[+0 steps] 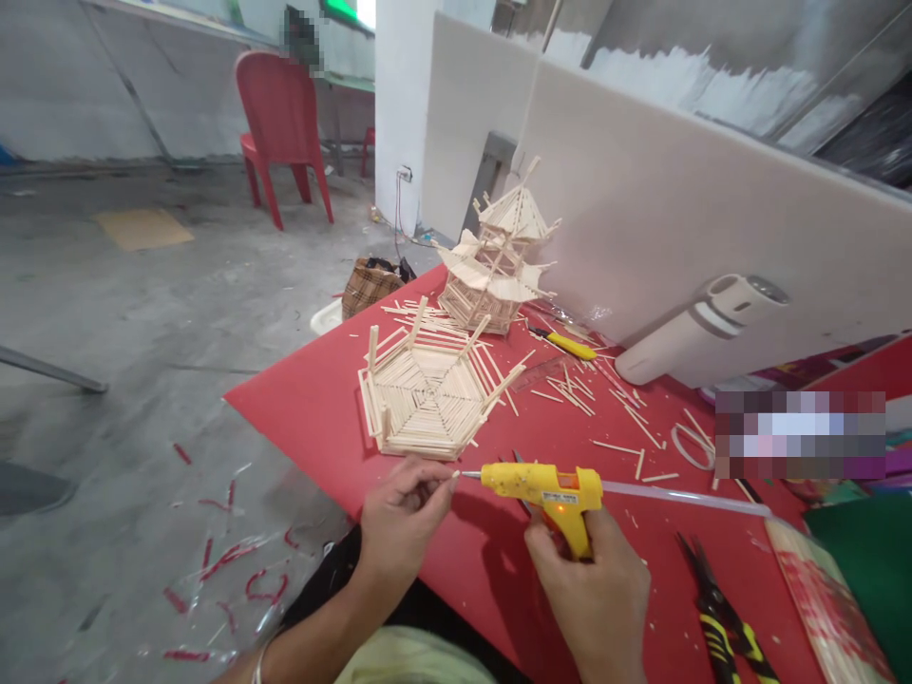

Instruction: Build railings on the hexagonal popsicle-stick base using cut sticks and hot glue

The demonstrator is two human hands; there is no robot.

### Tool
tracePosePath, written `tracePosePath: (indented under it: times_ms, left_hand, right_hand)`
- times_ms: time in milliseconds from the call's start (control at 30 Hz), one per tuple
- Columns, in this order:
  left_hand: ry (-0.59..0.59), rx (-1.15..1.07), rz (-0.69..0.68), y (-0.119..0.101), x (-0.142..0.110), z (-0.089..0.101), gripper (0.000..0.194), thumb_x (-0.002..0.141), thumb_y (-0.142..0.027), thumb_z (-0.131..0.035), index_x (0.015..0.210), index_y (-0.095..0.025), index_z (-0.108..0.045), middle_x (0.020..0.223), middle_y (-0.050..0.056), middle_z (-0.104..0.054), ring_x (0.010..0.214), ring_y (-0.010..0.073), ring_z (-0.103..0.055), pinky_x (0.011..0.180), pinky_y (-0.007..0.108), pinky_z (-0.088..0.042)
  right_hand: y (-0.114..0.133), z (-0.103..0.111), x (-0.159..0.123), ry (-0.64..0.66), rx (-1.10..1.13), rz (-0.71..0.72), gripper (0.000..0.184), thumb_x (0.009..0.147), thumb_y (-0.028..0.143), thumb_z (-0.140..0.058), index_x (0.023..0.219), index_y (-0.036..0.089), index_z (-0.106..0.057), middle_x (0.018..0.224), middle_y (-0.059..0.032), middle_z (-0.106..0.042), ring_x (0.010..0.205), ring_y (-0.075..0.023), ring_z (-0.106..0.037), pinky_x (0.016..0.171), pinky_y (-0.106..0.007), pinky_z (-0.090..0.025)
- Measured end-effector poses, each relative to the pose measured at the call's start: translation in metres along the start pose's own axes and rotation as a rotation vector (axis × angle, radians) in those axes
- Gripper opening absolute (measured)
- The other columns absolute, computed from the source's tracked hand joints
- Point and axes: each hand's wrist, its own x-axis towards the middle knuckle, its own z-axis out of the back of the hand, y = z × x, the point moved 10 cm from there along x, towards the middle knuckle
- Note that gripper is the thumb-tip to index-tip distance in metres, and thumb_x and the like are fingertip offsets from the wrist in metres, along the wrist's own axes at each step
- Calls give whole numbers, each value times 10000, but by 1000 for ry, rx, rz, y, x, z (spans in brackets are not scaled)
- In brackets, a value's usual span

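Note:
My right hand (595, 589) is wrapped round the handle of a yellow hot glue gun (541, 484), its nozzle pointing left and a long clear glue stick (684, 497) coming out of its back. Pinched in the fingertips of my left hand (406, 508) is a small wooden stick (454, 475), mostly hidden, its end at the nozzle's tip. Just beyond my hands lies an octagonal stick frame (427, 394) with short uprights along its edge. Behind it stands a tiered pagoda model (495, 261) built from the same pale sticks.
A yellow cutter knife (570, 344) and loose sticks (570, 391) lie on the red table (299, 389). At the right are a white tumbler (684, 332), black-and-yellow pliers (716, 608) and a bundle of sticks (819, 589). A red chair (277, 104) stands farther back.

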Motion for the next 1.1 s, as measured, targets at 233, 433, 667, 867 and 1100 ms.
tracePosePath:
  times_ms: [233,433,667,867,1100]
  left_hand:
    - [30,60,-52,-5,-5,-1,40,710,-227,-749,672,-234,-760,628,1,-587,545,120,-436,511,238,-327]
    - [7,101,-70,-7,-8,3,35,706,-214,-747,675,-220,-761,616,-3,-585,509,105,-428,490,232,-323]
    - [25,150,-141,-7,-9,5,47,737,-227,-714,717,-209,-752,618,-19,-586,503,93,-436,477,210,-339]
    - [22,181,-148,-7,-10,5,51,746,-222,-709,710,-211,-744,607,-26,-564,488,81,-419,459,204,-326]
    - [21,100,-84,-2,-10,5,27,708,-217,-741,684,-222,-752,602,-19,-571,494,90,-425,467,216,-333]
  right_hand:
    - [8,8,0,-33,-1,46,202,719,416,-572,676,219,-587,560,-11,-601,438,-160,-519,478,-265,-371]
    - [8,11,-3,-45,6,59,180,716,392,-579,686,215,-592,581,-5,-600,443,-145,-508,482,-258,-370]
    - [14,19,-4,-78,17,101,180,711,385,-566,670,211,-588,552,9,-573,442,-138,-498,477,-247,-371]
    - [16,20,-5,-95,18,118,173,721,373,-567,667,210,-578,538,12,-560,432,-133,-493,476,-246,-366]
    - [14,18,-4,-96,21,115,173,720,378,-575,688,209,-584,579,3,-578,452,-139,-507,483,-249,-375]
